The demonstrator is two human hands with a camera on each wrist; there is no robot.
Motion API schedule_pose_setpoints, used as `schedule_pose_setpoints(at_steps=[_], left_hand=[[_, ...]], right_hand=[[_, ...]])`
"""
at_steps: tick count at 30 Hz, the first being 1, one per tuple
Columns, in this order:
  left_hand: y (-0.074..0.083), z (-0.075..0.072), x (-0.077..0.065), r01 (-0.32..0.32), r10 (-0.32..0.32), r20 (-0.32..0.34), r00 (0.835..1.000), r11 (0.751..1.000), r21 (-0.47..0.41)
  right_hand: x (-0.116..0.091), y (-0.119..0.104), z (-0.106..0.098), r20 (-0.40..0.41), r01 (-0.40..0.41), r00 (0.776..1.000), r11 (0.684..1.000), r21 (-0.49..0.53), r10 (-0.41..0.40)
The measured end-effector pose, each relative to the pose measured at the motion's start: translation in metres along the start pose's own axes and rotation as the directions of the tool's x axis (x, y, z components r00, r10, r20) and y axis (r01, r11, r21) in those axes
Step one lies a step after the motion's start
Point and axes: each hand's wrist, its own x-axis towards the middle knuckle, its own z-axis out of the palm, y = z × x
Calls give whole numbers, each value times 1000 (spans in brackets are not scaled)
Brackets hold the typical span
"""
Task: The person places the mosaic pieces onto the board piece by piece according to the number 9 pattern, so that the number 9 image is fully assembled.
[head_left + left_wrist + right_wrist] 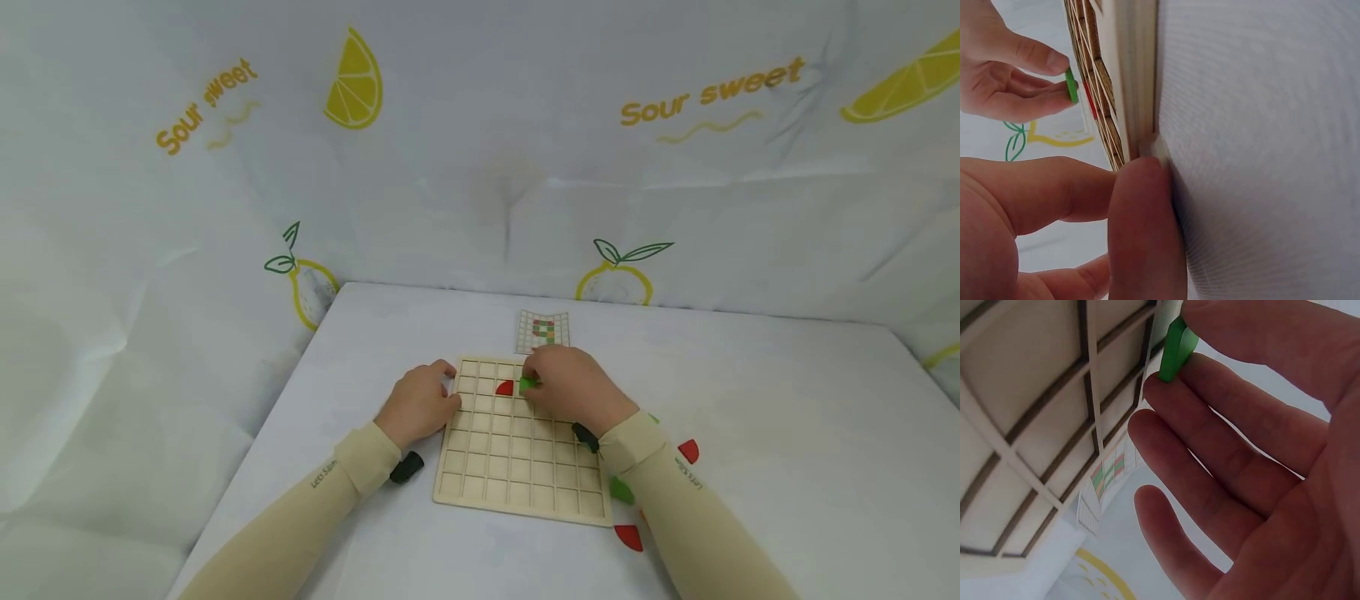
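Observation:
A square wooden grid board [487,467] lies flat on the white table. A red quarter-circle piece [505,387] sits in a cell of an upper row. To its right, my right hand [573,383] pinches a green piece [1175,350] between thumb and fingertips, near the board's surface. The right wrist view shows the other fingers spread apart and touching nothing. My left hand [422,402] rests at the board's left side, its thumb and forefinger touching the edge. In the left wrist view the thumb [1147,225] is against the board's side [1137,69].
A small pattern card [543,330] lies beyond the board. Red pieces [628,537], green pieces [621,490] and an orange one lie around the right forearm, partly hidden. One dark piece [407,467] is by the left sleeve, another dark one [585,437] by the right cuff.

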Motion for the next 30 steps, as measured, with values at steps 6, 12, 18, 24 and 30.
schedule_pose_setpoints(at_steps=[6,12,18,24,30], left_hand=[[0,1,1,-7,7,-15,1000,1000,12],[1,-1,1,-16,16,-12,1000,1000,11],[3,-1,-1,-12,13,-13,1000,1000,21],[2,0,-2,-11,11,-11,1000,1000,22],[2,1,-1,-8,9,-9,1000,1000,26]], right_hand=[[1,-2,4,-31,25,999,999,-31,-26],[0,-4,3,-43,36,998,998,-48,-38],[3,-5,7,-34,35,999,997,-65,-37],[2,-5,8,-27,26,999,998,-49,-28],[2,-6,8,-22,30,999,998,-63,-31]])
